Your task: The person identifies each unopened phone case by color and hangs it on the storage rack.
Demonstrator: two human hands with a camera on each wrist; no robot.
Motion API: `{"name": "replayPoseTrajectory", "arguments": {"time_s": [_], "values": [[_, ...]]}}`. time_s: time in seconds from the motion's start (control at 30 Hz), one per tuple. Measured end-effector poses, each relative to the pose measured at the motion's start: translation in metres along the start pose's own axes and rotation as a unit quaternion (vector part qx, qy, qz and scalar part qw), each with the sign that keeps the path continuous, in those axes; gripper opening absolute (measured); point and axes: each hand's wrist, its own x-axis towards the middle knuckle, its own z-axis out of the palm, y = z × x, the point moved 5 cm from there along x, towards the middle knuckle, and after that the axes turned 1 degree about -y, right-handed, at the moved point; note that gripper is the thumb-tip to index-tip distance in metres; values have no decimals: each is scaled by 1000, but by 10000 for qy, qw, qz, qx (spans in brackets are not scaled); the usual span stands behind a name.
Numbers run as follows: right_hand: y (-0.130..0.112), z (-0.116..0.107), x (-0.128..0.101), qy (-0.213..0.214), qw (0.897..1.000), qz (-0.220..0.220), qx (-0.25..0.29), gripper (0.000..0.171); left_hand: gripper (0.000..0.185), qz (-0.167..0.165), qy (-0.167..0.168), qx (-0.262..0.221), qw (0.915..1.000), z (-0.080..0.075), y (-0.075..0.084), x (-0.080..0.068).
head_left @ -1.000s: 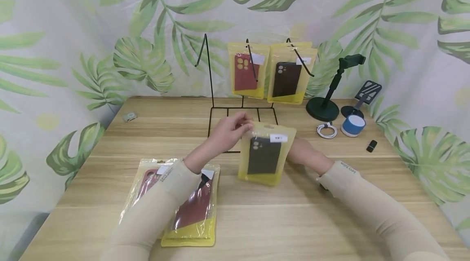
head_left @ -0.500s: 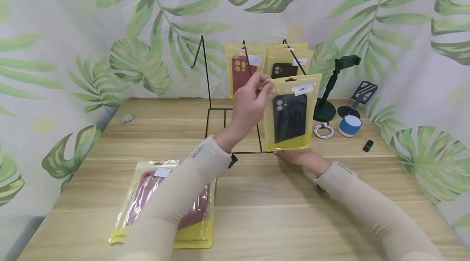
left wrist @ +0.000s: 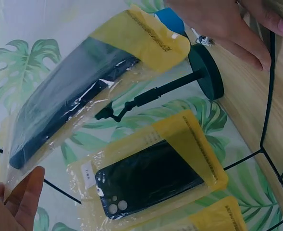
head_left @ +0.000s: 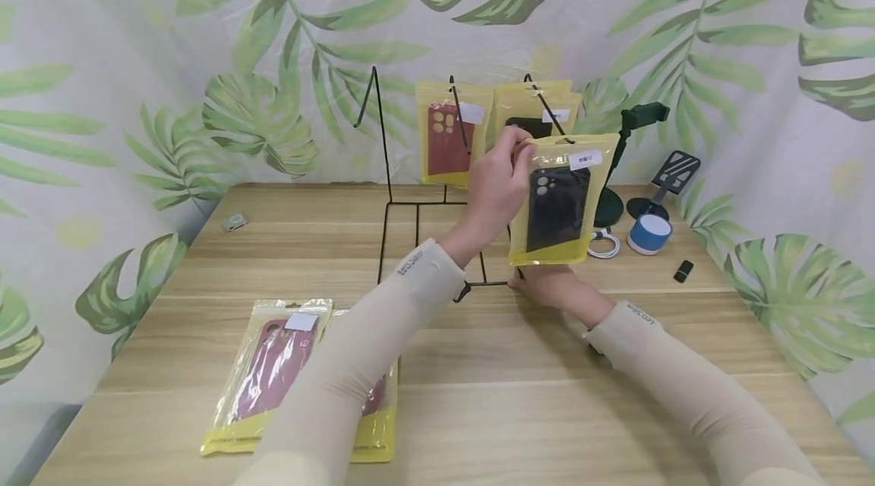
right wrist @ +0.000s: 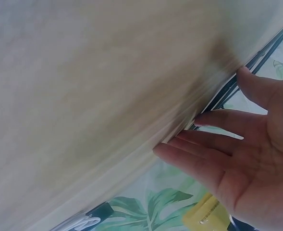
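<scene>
At its top left corner, my left hand (head_left: 502, 178) pinches a clear-and-yellow zip bag (head_left: 559, 205) with a black phone case inside. The bag hangs upright in front of the right hook of a black wire display rack (head_left: 417, 243); its top edge is close to the hook's tip. On that hook hang bags with a black phone case (left wrist: 146, 178), seen in the left wrist view. A bagged red phone case (head_left: 447, 138) hangs on the middle hook. My right hand (head_left: 557, 290) rests at the rack's front right base corner, its fingers (right wrist: 199, 156) fairly straight against the table and wire.
Bagged red phone cases (head_left: 273, 372) lie at the front left, partly under my left sleeve. The rack's left hook (head_left: 365, 95) holds no bag. To the right stand a green phone stand (head_left: 608, 205), a small folding stand (head_left: 666, 186), a white cable (head_left: 613, 247) and a blue-and-white cylinder (head_left: 649, 234).
My left hand has lifted the bagged black case from low over the table, up and right to the right hook. My right hand has moved slightly left to the rack's base corner.
</scene>
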Motion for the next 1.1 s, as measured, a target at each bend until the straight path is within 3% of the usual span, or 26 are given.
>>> {"name": "replayPoseTrajectory", "arguments": {"time_s": [0.1, 0.2, 0.37, 0.57, 0.93, 1.1], "values": [[1, 1, -2, -35, 9995, -38, -327, 38, 20, 12, 38, 82, 10000, 6, -2, 5], [1, 4, -2, -409, 9970, 130, -651, 52, 20, -27, 102, 249, 9996, 9, -7, 11], [4, 7, -2, -815, 9934, 423, -685, 62, 21, -261, 301, 639, 9972, 13, -19, 23], [5, 7, -2, -745, 9938, 420, -706, 62, 22, -542, 318, 970, 9933, 20, -31, 36], [6, 7, -3, -612, 9948, 273, -767, 63, 25, -465, 288, 1048, 9930, 24, -42, 61], [6, 6, -4, -584, 9952, 221, -747, 62, 29, -663, 229, 1012, 9924, 25, -51, 66]]}}
